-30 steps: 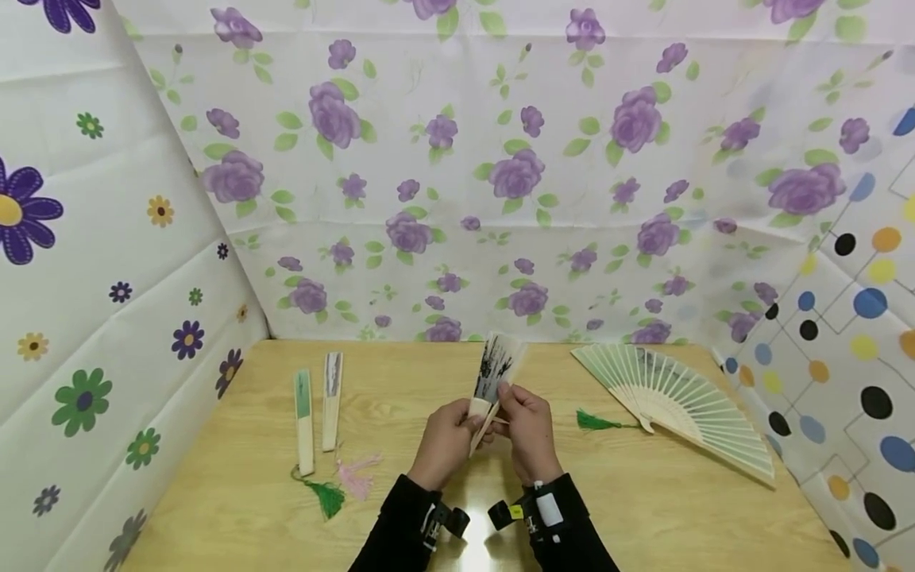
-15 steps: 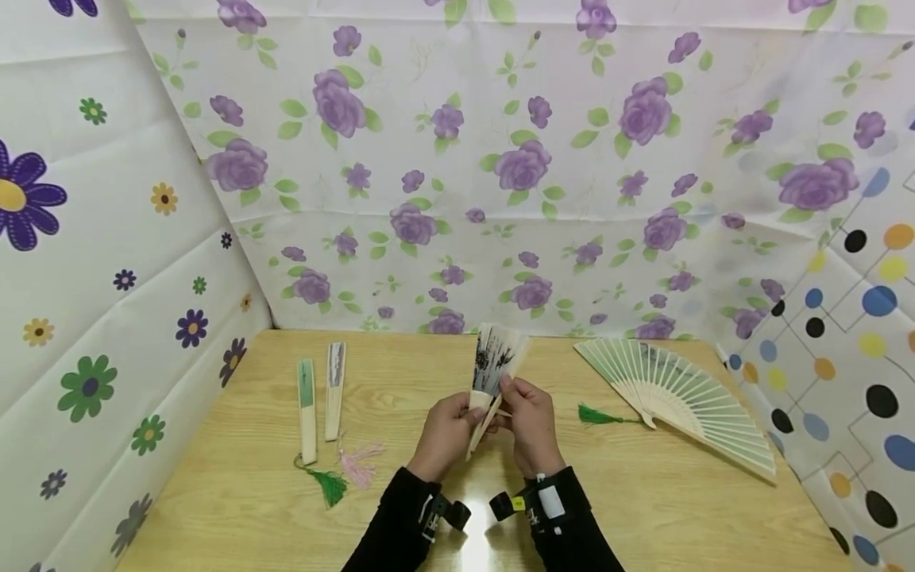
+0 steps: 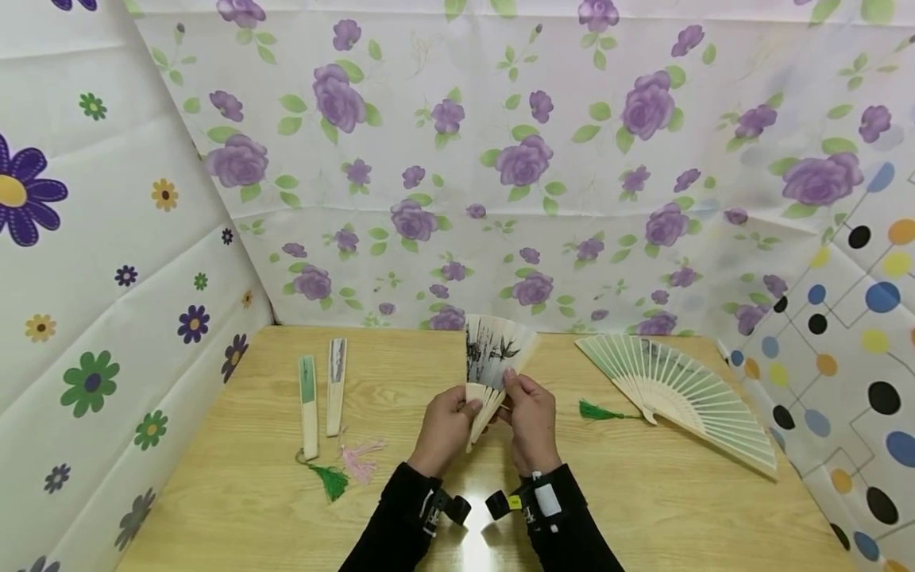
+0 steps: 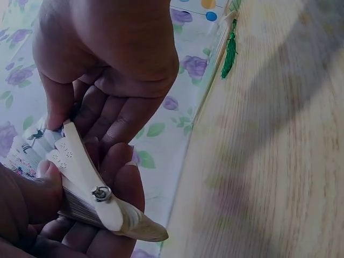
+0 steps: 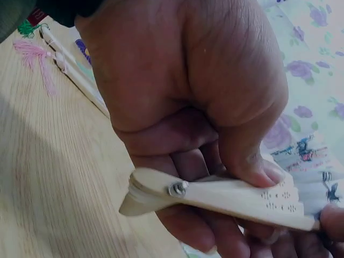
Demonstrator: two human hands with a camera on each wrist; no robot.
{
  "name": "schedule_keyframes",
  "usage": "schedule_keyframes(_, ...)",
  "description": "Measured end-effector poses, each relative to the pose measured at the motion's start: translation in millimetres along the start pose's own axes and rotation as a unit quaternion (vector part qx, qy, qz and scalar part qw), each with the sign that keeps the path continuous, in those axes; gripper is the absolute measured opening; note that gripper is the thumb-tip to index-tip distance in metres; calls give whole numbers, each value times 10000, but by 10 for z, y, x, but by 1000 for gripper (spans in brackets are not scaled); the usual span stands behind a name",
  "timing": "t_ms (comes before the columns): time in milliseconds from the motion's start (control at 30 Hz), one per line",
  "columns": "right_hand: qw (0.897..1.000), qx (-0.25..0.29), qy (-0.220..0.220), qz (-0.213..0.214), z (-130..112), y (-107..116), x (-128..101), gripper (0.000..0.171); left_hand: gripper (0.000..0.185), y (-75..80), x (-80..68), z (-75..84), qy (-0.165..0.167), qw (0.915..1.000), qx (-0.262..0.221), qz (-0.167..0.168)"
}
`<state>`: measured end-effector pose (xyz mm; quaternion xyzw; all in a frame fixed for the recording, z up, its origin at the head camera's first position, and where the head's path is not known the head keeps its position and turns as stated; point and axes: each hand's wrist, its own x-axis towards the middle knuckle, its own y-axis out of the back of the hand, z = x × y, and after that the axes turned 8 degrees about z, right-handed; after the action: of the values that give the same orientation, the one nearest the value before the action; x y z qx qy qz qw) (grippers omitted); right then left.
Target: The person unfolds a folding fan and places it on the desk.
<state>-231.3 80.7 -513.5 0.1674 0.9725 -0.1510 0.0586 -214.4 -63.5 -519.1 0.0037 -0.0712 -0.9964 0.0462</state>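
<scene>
Above the middle of the wooden table [image 3: 229,508], both hands hold a small folding fan [image 3: 495,359] with a black ink painting, partly spread and upright. My left hand [image 3: 445,425] grips the bamboo sticks near the base, thumb on top. My right hand [image 3: 530,415] pinches the right outer stick just under the paper leaf. In the left wrist view the fan [image 4: 80,172] shows its metal rivet [image 4: 100,192], with fingers curled under it. The right wrist view shows a thumb pressing on the perforated outer stick of the fan [image 5: 231,196].
A fully spread pale fan [image 3: 679,389] with a green tassel [image 3: 596,411] lies at the right. Two folded fans lie at the left, one green-topped [image 3: 307,405] and one grey-topped [image 3: 336,385], with green and pink tassels [image 3: 343,470]. Flowered sheets wall the table on three sides.
The held fan has spread wider, and its leaf now shows more of the ink painting. The right hand's pinch moved slightly to the right. Nothing else moved.
</scene>
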Motion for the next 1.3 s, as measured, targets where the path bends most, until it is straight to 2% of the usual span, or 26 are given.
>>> schedule_keyframes(167, 9981, -283, 8, -551, 5, 86, 52, 35, 25, 38, -8, 14, 65, 9992, -246, -298)
schedule_keyframes(333, 9906, -762, -81, -1135, -4, 182, 113, 31, 29, 76, -17, 41, 194, 9962, -546, -656)
schedule_keyframes(433, 9866, -939, -56, -1333, -7, 218, 126, 33, 30, 86, -18, 52, 308, 9944, -681, -746)
schedule_keyframes(500, 9865, -951, -2, -1336, -8, 224, 127, 33, 30, 84, -15, 52, 376, 9937, -741, -749)
schedule_keyframes(600, 9909, -799, 53, -1086, -12, 200, 106, 32, 30, 71, -2, 49, 439, 9939, -798, -627)
schedule_keyframes(733, 9969, -464, 66, -631, -5, 129, 83, 32, 26, 50, 24, 51, 310, 9985, -447, -71)
schedule_keyframes(800, 9980, -360, 67, -517, 0, 100, 76, 33, 24, 51, 31, 58, 212, 9994, -171, 207)
schedule_keyframes(867, 9983, -321, 57, -481, 8, 86, 79, 34, 23, 61, 36, 62, 209, 9992, -26, 327)
schedule_keyframes(1033, 9969, -480, 43, -624, 9, 107, 90, 35, 25, 95, 38, 62, 180, 9996, -18, 204)
schedule_keyframes(1300, 9879, -769, -251, -1321, -59, 193, 123, 28, 25, 126, 29, 62, 145, 9994, -268, -168)
